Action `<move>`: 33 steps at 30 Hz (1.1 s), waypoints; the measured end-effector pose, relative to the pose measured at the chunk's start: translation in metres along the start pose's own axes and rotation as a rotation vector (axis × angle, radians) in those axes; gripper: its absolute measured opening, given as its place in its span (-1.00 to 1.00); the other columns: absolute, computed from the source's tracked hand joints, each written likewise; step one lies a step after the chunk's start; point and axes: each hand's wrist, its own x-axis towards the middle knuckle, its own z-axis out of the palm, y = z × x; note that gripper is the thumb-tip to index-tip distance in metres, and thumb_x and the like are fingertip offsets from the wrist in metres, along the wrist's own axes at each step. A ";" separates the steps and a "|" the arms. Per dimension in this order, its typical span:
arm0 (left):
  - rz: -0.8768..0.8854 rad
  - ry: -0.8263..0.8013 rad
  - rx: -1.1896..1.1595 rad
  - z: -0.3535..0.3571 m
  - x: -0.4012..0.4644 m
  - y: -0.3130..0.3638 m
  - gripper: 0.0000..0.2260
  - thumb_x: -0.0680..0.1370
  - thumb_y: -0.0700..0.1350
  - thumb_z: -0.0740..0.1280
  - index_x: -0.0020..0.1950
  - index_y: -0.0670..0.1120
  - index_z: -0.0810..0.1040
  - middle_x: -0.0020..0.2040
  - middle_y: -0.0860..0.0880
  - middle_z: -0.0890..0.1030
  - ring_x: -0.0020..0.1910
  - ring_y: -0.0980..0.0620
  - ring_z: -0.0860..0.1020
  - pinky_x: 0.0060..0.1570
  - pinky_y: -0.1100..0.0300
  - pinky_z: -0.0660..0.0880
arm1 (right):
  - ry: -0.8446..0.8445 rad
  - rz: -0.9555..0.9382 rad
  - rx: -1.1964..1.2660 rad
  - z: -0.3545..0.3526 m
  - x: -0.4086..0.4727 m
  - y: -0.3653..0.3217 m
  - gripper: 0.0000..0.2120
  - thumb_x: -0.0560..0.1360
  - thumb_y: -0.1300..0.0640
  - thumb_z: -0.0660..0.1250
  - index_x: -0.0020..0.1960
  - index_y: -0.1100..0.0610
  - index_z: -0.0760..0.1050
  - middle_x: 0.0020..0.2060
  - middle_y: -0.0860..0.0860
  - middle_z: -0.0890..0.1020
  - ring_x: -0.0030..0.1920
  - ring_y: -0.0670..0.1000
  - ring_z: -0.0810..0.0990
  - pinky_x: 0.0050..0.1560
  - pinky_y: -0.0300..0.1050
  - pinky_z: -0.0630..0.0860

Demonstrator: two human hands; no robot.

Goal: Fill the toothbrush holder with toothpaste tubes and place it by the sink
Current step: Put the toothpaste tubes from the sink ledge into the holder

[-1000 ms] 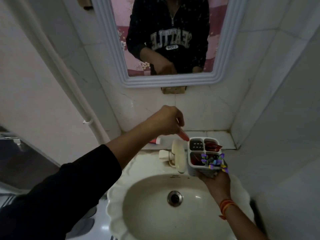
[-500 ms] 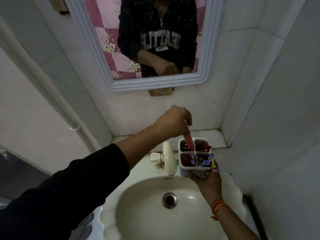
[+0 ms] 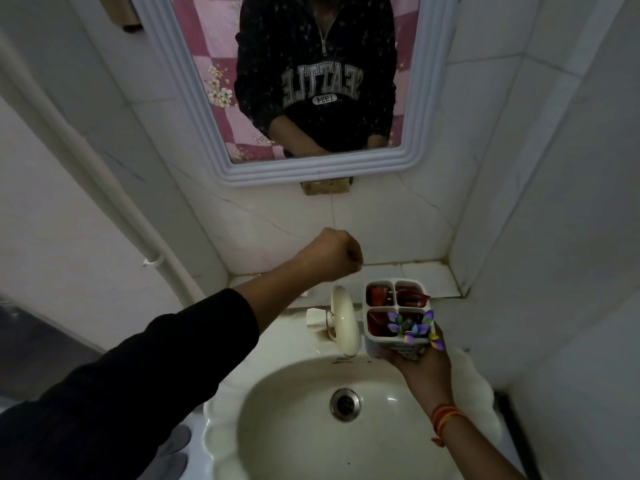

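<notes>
Sitting in the right hand (image 3: 420,367), the toothbrush holder (image 3: 398,315) is hovering over the sink's (image 3: 277,434) back right rim, just beside the tap (image 3: 341,322). It's a white plastic box, four square compartments, small purple flower trim (image 3: 414,329) on the near edge. Red toothpaste tubes (image 3: 408,297) are showing in the compartments; print on them is too small to read. Right palm is cupping the holder from below, fingers wrapping its base, red-orange thread band (image 3: 445,419) on the wrist. Left hand (image 3: 332,254) is hanging above and left of the holder, well clear, curled into a loose fist, knuckles up; can't tell if anything is in it. Black sleeve (image 3: 121,386) is reaching to mid-forearm. Sink is glossy cream ceramic with a scalloped rim, metal drain (image 3: 345,404). Mirror (image 3: 311,81) is reflecting a dark sweatshirt reading "SEATTLE" and "1994", reversed.
</notes>
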 end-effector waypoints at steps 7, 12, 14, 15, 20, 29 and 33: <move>-0.301 -0.321 0.335 0.034 0.001 -0.096 -0.56 0.53 -0.19 0.38 0.41 -0.15 0.47 0.36 -0.21 0.48 0.29 -0.21 0.53 0.27 -0.02 0.54 | -0.007 -0.004 -0.039 -0.001 -0.001 -0.001 -0.24 0.04 0.03 0.73 0.14 -0.22 0.46 0.04 -0.21 0.62 0.05 -0.25 0.58 0.07 -0.29 0.45; -0.307 -0.276 0.526 0.064 -0.004 -0.134 -0.70 0.60 -0.02 0.30 0.30 -0.10 0.49 0.28 -0.17 0.50 0.30 -0.26 0.45 0.21 -0.15 0.52 | 0.011 -0.005 -0.060 -0.002 0.002 0.004 -0.22 0.03 0.07 0.74 0.10 -0.30 0.43 -0.04 -0.42 0.62 0.00 -0.48 0.53 -0.04 -0.56 0.42; -0.275 -0.270 0.585 0.066 -0.007 -0.134 -0.69 0.61 -0.07 0.30 0.34 -0.11 0.48 0.31 -0.16 0.46 0.36 -0.25 0.38 0.19 -0.12 0.50 | 0.017 -0.005 -0.095 -0.002 0.002 0.005 -0.22 0.08 0.16 0.73 0.15 -0.26 0.45 0.04 -0.30 0.61 0.05 -0.35 0.56 0.07 -0.37 0.45; -0.263 -0.263 0.606 0.065 -0.007 -0.133 -0.67 0.61 -0.06 0.29 0.36 -0.12 0.47 0.32 -0.16 0.44 0.37 -0.24 0.37 0.19 -0.12 0.49 | 0.019 -0.001 -0.104 -0.002 0.002 0.007 -0.22 0.10 0.16 0.73 0.20 -0.17 0.47 0.08 -0.19 0.63 0.08 -0.23 0.59 0.12 -0.25 0.47; -0.224 -0.263 0.424 0.045 -0.007 -0.119 -0.53 0.58 0.05 0.30 0.46 -0.03 0.34 0.32 -0.19 0.40 0.16 -0.25 0.54 0.14 -0.08 0.53 | 0.015 0.000 -0.153 -0.004 0.002 0.014 -0.20 0.13 0.16 0.72 0.29 0.05 0.47 0.15 -0.01 0.65 0.17 0.01 0.59 0.16 -0.13 0.45; 0.023 -0.174 0.392 -0.049 -0.009 -0.005 -0.51 0.35 0.14 0.58 0.21 0.02 0.60 0.09 0.01 0.63 0.07 0.00 0.56 0.08 0.02 0.58 | 0.010 0.020 -0.136 -0.001 -0.001 0.002 -0.22 0.13 0.17 0.72 0.28 0.08 0.48 0.14 0.04 0.64 0.15 0.02 0.60 0.17 -0.10 0.48; 0.092 -0.257 0.469 -0.056 -0.004 0.044 -0.51 0.36 0.04 0.59 0.27 0.02 0.63 0.16 -0.01 0.61 0.12 -0.01 0.56 0.04 0.09 0.59 | 0.008 0.030 -0.084 -0.001 -0.003 -0.006 -0.26 0.13 0.29 0.70 0.21 -0.02 0.46 0.06 -0.08 0.63 0.04 -0.28 0.58 0.05 -0.48 0.49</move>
